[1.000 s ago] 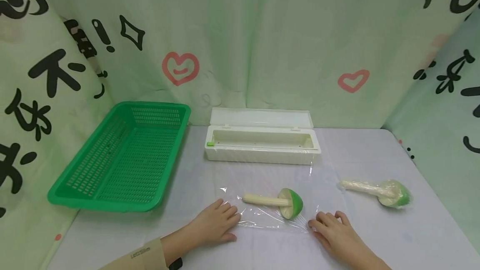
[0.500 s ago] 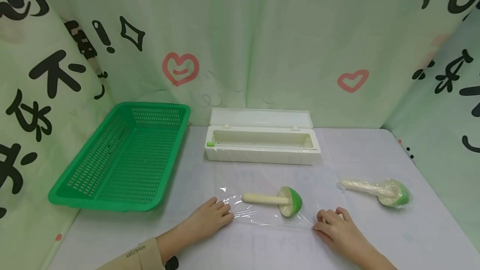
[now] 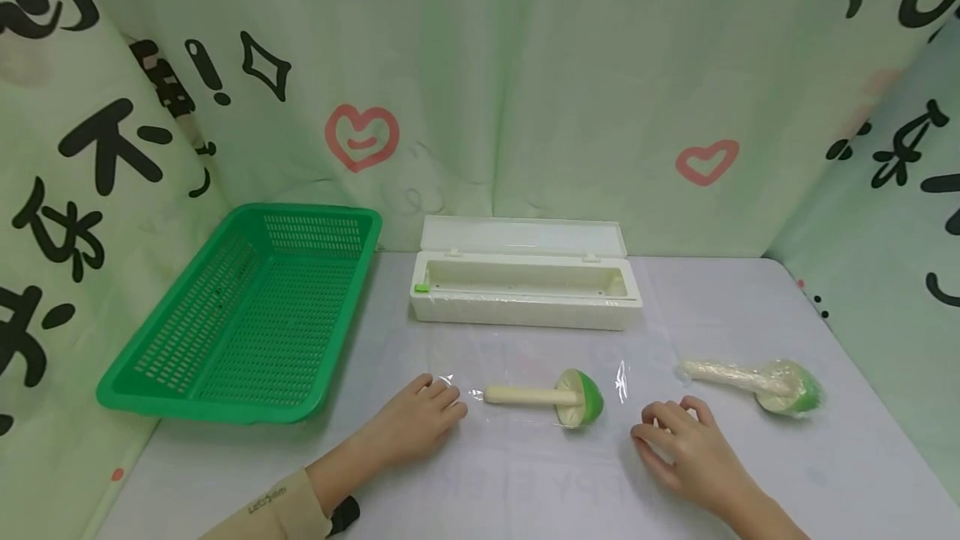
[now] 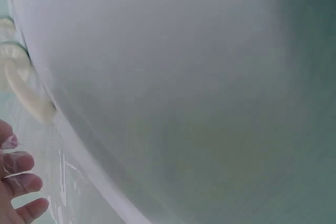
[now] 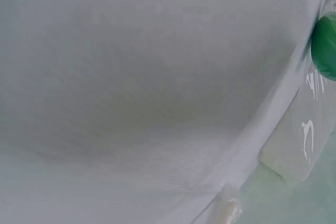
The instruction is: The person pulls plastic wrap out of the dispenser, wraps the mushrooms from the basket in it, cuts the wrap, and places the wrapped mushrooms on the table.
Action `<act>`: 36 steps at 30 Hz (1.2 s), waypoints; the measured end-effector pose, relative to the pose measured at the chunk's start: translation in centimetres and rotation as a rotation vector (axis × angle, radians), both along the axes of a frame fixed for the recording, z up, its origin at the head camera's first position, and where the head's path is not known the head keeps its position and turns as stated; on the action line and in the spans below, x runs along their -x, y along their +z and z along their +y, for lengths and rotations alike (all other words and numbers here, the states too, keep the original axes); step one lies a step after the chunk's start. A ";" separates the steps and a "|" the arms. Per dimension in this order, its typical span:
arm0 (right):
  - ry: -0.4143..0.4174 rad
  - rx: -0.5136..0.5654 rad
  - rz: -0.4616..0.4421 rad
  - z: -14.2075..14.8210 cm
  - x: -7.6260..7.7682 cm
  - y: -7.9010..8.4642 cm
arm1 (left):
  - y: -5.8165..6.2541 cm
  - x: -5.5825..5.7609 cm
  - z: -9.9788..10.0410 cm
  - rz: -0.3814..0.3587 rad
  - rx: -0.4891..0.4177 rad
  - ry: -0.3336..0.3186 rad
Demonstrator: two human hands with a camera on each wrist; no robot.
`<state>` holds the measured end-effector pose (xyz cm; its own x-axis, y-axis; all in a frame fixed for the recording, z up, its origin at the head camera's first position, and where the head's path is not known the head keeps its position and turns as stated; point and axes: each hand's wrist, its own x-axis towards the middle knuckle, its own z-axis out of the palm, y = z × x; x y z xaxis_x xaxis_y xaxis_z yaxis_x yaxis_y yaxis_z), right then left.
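A mushroom with a green cap and a pale stem lies on clear plastic wrap in the middle of the table, its cap to the right. My left hand pinches the near left part of the wrap; the left wrist view shows film clinging to the fingertips. On the other side, my right hand pinches the near right part between thumb and fingers, though the film there is hard to see. The right wrist view catches the green cap but not that hand.
Behind the mushroom stands a white wrap dispenser box, its lid up and film over its front. A film-wrapped mushroom lies at the right. The green basket stands at the left. Printed curtains enclose the table.
Both hands have moved apart, and the right one has also moved up and away. The wrap's near edge has lifted with them toward the mushroom, which has shifted slightly.
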<state>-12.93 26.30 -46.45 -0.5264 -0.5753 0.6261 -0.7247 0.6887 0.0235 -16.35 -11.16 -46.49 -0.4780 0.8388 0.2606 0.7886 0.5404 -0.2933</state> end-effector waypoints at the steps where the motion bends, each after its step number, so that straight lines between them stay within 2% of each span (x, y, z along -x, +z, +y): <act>1: -0.005 0.008 0.004 0.0 0.2 0.2 | 0.1 0.2 0.0 -0.010 -0.006 0.008; 7: -0.037 0.037 0.017 -0.3 1.4 1.5 | 0.5 1.3 -0.1 -0.090 -0.036 0.095; 14: -0.044 0.067 0.045 -0.7 3.5 2.4 | 1.0 2.9 0.3 -0.129 -0.114 0.185; 21: -0.064 0.114 0.022 -1.2 5.7 2.7 | 0.6 4.6 1.0 -0.175 -0.186 0.278; 25: -0.079 0.140 -0.026 -1.4 6.9 2.4 | 0.1 5.7 1.3 -0.178 -0.233 0.317; 29: -0.147 0.129 -0.110 -1.4 7.9 2.1 | -0.2 6.6 1.4 -0.188 -0.273 0.370; 32: -0.220 0.098 -0.187 -1.6 8.6 2.0 | -0.5 7.3 1.5 -0.170 -0.253 0.395; 36: -0.288 0.028 -0.271 -2.0 9.4 1.6 | -1.0 8.1 2.0 -0.109 -0.187 0.401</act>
<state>-22.35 24.26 -44.87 -0.8120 -0.3647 0.4556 -0.4793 0.8622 -0.1641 -24.45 -9.17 -47.49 -0.7884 0.5254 0.3199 0.5272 0.8451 -0.0886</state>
